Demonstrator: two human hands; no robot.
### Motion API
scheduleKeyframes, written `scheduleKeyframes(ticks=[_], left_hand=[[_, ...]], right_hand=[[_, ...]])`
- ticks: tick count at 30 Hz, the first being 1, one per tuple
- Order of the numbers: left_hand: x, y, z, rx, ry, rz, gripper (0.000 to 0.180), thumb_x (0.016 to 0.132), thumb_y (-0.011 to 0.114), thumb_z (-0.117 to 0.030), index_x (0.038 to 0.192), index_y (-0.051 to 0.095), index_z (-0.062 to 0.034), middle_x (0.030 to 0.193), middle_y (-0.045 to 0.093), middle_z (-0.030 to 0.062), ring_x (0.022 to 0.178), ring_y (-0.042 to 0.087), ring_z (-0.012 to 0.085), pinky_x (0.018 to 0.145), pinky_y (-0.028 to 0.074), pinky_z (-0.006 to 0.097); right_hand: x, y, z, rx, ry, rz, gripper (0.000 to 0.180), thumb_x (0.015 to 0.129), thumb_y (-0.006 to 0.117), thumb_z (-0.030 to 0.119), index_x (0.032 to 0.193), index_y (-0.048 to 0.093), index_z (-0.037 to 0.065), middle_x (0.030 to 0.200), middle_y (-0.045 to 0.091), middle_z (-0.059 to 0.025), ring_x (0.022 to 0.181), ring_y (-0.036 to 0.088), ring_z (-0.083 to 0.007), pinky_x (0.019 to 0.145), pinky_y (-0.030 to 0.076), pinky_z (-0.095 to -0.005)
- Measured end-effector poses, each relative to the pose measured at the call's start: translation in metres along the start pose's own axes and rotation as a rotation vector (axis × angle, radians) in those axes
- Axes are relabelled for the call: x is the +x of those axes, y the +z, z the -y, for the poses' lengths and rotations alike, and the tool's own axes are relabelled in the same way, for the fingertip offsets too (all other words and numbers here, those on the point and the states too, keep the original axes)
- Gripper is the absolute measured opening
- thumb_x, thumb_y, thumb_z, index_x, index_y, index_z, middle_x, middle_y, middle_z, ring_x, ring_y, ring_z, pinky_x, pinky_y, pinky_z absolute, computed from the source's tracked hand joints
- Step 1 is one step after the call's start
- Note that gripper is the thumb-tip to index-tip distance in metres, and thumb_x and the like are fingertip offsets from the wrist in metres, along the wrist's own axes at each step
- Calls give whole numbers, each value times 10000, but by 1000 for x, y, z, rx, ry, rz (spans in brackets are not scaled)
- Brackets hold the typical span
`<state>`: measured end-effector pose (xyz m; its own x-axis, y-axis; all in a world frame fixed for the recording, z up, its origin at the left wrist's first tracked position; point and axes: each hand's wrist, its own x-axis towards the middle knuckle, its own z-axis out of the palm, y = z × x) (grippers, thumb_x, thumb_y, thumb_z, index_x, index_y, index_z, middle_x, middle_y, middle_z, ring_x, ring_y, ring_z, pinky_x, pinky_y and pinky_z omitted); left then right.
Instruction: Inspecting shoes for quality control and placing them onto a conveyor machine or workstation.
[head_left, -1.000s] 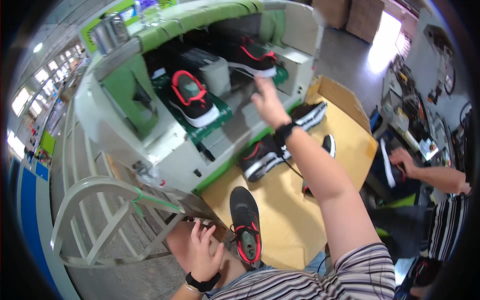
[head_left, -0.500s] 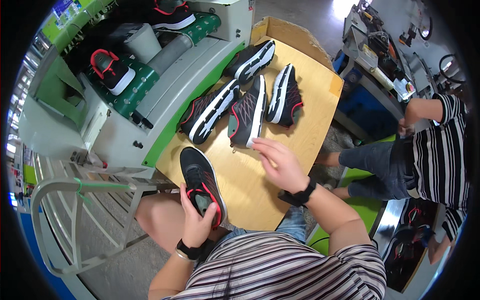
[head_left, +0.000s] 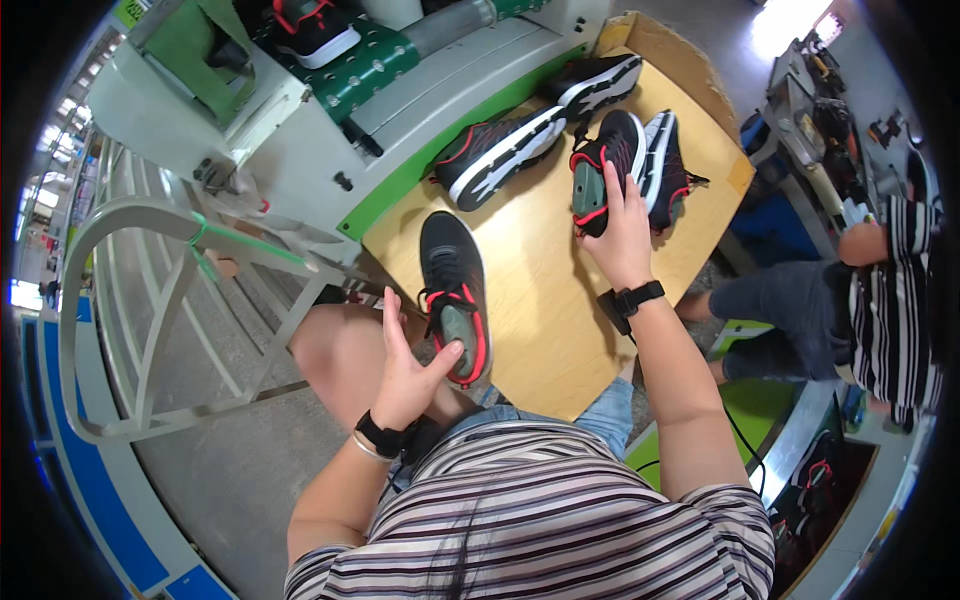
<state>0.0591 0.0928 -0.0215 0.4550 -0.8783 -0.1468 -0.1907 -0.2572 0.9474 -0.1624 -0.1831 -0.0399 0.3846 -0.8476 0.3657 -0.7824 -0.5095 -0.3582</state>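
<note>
A black sneaker with red lining and a grey-green last inside (head_left: 452, 290) stands upright at the table's left edge, toe pointing away. My left hand (head_left: 405, 380) is beside its heel, fingers spread, the thumb tip at the collar. Farther right, my right hand (head_left: 622, 235) grips a second black sneaker (head_left: 622, 138) at its heel and collar, fingers laid along the last. That sneaker is upright and leans close to a sneaker lying on its side (head_left: 665, 165). Two more side-lying sneakers, one nearer (head_left: 505, 155) and one farther (head_left: 600, 85), show white soles.
A wooden table (head_left: 550, 340) carries the sneakers, with a cardboard edge (head_left: 690, 70) at its far end. Along the left runs a machine with a green roller belt (head_left: 370, 75) bearing another sneaker (head_left: 310, 35). A metal rack (head_left: 150, 300) stands left; a co-worker (head_left: 885, 310) is at right.
My right hand has taken hold of the middle sneaker, which has turned from its side to upright. My left hand has loosened from the near sneaker, its fingers now apart. The whole view has shifted.
</note>
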Motion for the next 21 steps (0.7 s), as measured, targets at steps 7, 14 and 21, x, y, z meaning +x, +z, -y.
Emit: scheduleKeyframes(ticks=[7, 14, 21], left_hand=[[15, 34, 8, -195, -20, 225, 933, 901, 764, -186, 1573, 140, -14, 1438, 412, 189, 1343, 425, 285, 1133, 367, 401], [20, 40, 7, -63, -51, 128, 973, 915, 763, -266, 1586, 113, 7, 1547, 249, 250, 1437, 310, 340, 1188, 287, 442], [28, 25, -34, 181, 185, -117, 807, 948, 693, -201, 1572, 214, -20, 1596, 197, 259, 1506, 209, 384, 1222, 214, 458]], right_hand=[[-106, -46, 10, 962, 196, 321, 1177, 766, 845, 138, 1629, 46, 88, 1604, 307, -180, 1460, 375, -294, 1173, 352, -383], [-130, -55, 16, 921, 141, 538, 1119, 809, 840, 197, 1625, 82, 88, 1609, 275, -217, 1482, 328, -329, 1208, 286, -425], [-21, -37, -12, 720, 33, 345, 400, 1008, 574, 141, 1395, 557, 40, 1312, 597, -140, 1140, 597, -227, 981, 477, -351]])
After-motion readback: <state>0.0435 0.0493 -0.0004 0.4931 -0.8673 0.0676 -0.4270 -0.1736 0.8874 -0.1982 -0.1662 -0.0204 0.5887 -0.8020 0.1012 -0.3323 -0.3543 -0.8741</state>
